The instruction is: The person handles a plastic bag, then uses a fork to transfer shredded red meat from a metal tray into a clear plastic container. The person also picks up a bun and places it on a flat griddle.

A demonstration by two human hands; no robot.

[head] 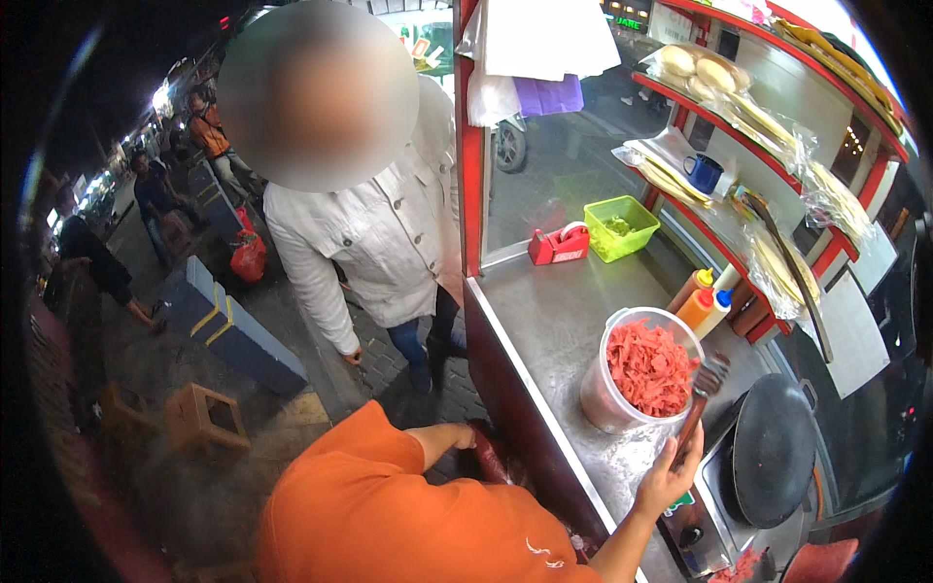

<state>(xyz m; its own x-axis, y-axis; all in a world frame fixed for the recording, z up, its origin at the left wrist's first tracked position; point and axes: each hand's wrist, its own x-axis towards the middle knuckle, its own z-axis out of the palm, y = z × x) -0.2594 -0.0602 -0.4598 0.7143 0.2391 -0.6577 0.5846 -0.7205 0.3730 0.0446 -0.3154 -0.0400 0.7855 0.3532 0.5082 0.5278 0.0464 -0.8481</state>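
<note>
My right hand (pixel 674 470) grips a brown-handled pronged utensil (pixel 694 419), its head raised beside the rim of a clear plastic tub (pixel 599 397). Thin reddish strips of food (pixel 649 368) fill the tub nearly to the top. Lower down on the left, below the counter edge, my left hand (pixel 459 436) is closed around the upper end of a dark red bundle (pixel 492 453); my orange shirt hides part of it. A round black pan (pixel 774 452) rests on a steel gas stove (pixel 718 503), to the right of my right hand.
Across the steel counter (pixel 532 291) stand squeeze bottles (pixel 696 310), a green basket (pixel 621 227) and a red tape dispenser (pixel 559 244). Flatbreads (pixel 783 266) lie on red-edged shelves. Beyond the cart's corner post (pixel 471 167), a person in a light jacket (pixel 393 240) stands close.
</note>
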